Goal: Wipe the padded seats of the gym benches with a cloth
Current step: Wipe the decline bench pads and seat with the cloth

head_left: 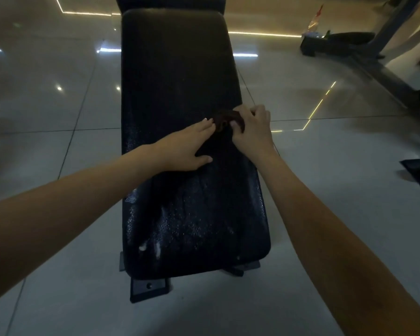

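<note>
— Where was the cloth [224, 118]?

— Bunched into a dark wad on the black gym bench pad [180, 69], right under the fingers [239, 123] of the right hand [252, 129]. Those fingers were curled over it and pinched it against the pad, near the pad's right edge.

— And the left hand [187, 147]?

— It lay flat on the pad, palm down. Its fingers [204, 126] were stretched out straight and held nothing; their tips reached the left side of the wad, touching it or just short of it. The thumb was spread toward the person, resting on the vinyl.

— So the two hands were close together?

— Yes, with the wad between the two sets of fingertips, about halfway along the pad.

— What did the pad look like on the near side of the fingers?

— It glistened with fine droplets, and two pale smears [150, 248] sat close to its near left corner.

— Anything beyond the fingers?

— The far stretch of the pad looked duller. A glossy tiled floor [58, 105] lay all round, mirroring strip lights, and a black foot plate [148, 287] showed below the pad's near end.
</note>
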Demonstrator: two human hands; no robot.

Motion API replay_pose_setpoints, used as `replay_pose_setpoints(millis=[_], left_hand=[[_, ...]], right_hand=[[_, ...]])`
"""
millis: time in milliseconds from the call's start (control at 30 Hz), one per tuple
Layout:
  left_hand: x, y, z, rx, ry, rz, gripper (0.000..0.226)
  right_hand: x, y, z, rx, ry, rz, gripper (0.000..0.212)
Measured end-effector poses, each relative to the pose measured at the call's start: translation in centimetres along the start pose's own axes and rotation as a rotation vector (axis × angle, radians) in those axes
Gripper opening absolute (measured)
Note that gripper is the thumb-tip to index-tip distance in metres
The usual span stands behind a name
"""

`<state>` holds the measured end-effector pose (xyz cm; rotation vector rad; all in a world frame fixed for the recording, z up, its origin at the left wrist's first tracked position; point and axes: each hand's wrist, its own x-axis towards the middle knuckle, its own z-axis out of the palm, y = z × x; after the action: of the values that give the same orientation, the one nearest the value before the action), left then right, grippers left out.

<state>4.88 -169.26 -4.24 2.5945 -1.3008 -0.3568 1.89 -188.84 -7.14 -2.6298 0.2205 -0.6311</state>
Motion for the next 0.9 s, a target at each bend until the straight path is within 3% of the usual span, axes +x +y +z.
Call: replay_pose_setpoints(millis=[200,300,400,500,667,767,900], left_hand=[[0.2,-0.2,-0.7,0.012,-0.021,0.004,0.089],[0.5,-0.3,-0.6,-0.017,-0.009,0.011,0.087],[0.3,-0.2,-0.1,-0.032,0.015,0.02,0.081],[0.2,-0.3,0.2,-0.034,0.047,0.048,0.073],[0.6,-0.4,0.5,-0.041,0.064,0.053,0.073],[0.7,-0.3,0.4,-0.034,0.049,0.044,0.075],[0.7,-0.5,-0.1,0.0,0.02,0.045,0.075]], right_hand=[[-10.2,3.2,-2.7,0.044,-0.179,-0.28,0.028],[-16.5,4.9,-4.2,0.08,-0.284,-0.361,0.024],[-19.0,5.9,-4.4,0.084,-0.276,-0.382,0.023],[-16.9,5.3,-3.0,0.091,-0.14,-0.296,0.022],[-6.4,1.4,0.4,0.107,0.134,0.079,0.027],[-0.4,-0.3,1.3,0.121,0.181,0.195,0.026],[3.0,0.0,1.5,0.116,0.117,0.194,0.028]])
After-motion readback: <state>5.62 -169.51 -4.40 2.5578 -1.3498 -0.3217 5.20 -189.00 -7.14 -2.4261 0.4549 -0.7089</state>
